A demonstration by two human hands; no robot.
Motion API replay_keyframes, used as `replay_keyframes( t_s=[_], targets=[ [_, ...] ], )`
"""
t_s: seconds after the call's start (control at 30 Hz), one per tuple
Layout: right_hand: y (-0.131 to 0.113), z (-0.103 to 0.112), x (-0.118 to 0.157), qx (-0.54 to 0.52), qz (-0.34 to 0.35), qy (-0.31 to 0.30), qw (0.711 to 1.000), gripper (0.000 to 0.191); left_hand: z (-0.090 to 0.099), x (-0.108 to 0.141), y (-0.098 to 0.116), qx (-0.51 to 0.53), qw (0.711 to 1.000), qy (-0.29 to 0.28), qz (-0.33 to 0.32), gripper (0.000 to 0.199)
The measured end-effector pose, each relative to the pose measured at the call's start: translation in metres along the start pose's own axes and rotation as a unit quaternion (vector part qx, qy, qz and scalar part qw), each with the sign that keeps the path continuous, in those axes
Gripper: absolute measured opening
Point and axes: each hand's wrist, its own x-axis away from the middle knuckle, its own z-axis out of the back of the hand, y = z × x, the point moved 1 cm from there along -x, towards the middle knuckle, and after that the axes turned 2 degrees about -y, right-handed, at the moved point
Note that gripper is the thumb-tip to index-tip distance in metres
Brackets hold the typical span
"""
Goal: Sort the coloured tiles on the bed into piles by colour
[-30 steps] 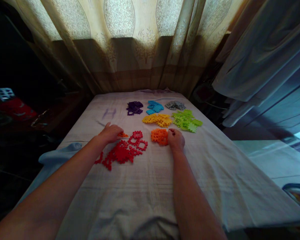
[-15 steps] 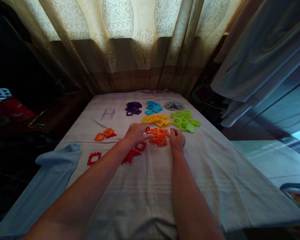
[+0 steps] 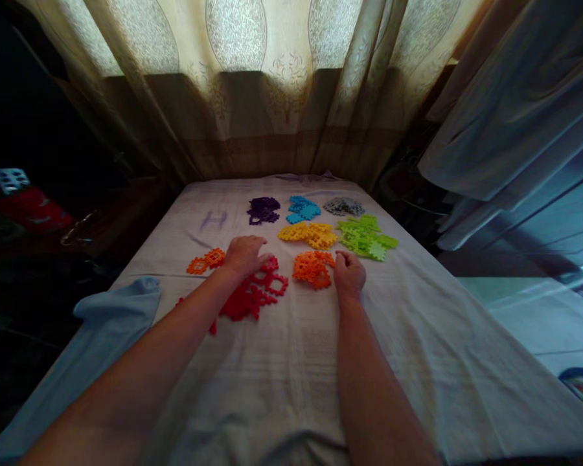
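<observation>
My left hand (image 3: 245, 257) is over the far edge of a pile of red toothed plastic pieces (image 3: 243, 301), thumb and fingers apart with nothing visible between them. Its wrist and forearm cover part of that pile. My right hand (image 3: 348, 272) is closed, its fingertips by the right edge of a pile of orange toothed pieces (image 3: 313, 269). What those curled fingers hold, if anything, is hidden. Just left of my left hand lie a few more orange pieces (image 3: 197, 265).
Farther back on the pale sheet (image 3: 291, 375) are yellow pieces (image 3: 308, 235), lime green pieces (image 3: 366, 237), purple pieces (image 3: 263, 211), blue pieces (image 3: 303, 209) and grey pieces (image 3: 343, 206). A light blue cloth (image 3: 121, 317) hangs over the left edge. Curtains (image 3: 272, 116) close off the back.
My left hand has moved left, from the orange pile to above the red pile. My right hand stays closed beside the orange pile. The view has shifted slightly.
</observation>
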Motion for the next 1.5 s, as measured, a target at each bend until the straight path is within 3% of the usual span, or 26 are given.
replay_keyframes(
  t_s=[0.17,0.27,0.37,0.5,0.6,0.73,0.93,1.13,1.23,1.33,1.4,1.5],
  targets=[
    [-0.001,-0.001,0.002,0.003,0.001,0.002,1.000,0.041,0.000,0.014,-0.084,-0.043,0.990,-0.040,0.127,0.051],
    [-0.002,0.000,0.003,0.007,0.000,0.003,1.000,0.042,-0.006,0.020,-0.106,-0.047,0.984,-0.074,0.157,0.052],
    [-0.005,0.001,0.003,0.012,-0.005,0.004,1.000,0.042,-0.010,0.023,-0.110,-0.047,0.983,-0.090,0.154,0.045],
    [-0.008,0.002,0.003,0.017,-0.019,-0.006,1.000,0.042,-0.006,0.024,-0.106,-0.052,0.985,-0.081,0.145,0.045],
    [-0.008,0.002,0.003,0.018,-0.021,-0.011,1.000,0.042,0.002,0.022,-0.091,-0.047,0.990,-0.045,0.123,0.049],
    [-0.007,0.001,0.003,0.017,-0.015,-0.010,1.000,0.041,0.010,0.016,-0.042,-0.006,0.998,0.002,0.056,0.055],
    [-0.008,0.002,0.003,0.016,-0.014,-0.012,1.000,0.042,0.009,0.010,0.044,0.050,0.996,0.025,-0.068,0.058],
    [-0.008,0.001,0.002,0.005,-0.008,-0.004,1.000,0.040,0.001,0.008,0.083,0.066,0.991,0.016,-0.111,0.057],
    [-0.007,0.000,0.001,0.010,-0.007,-0.006,1.000,0.041,-0.002,0.006,0.088,0.078,0.990,0.014,-0.121,0.059],
    [-0.006,0.000,0.001,0.011,-0.007,-0.006,1.000,0.041,-0.003,0.004,0.076,0.085,0.991,0.021,-0.105,0.059],
    [-0.005,-0.001,0.001,0.005,-0.004,0.003,1.000,0.040,-0.004,0.004,0.052,0.078,0.994,0.029,-0.076,0.055],
    [-0.004,-0.001,0.001,0.006,0.002,0.011,1.000,0.040,-0.005,0.008,-0.004,0.044,0.999,0.028,-0.013,0.051]
  ],
)
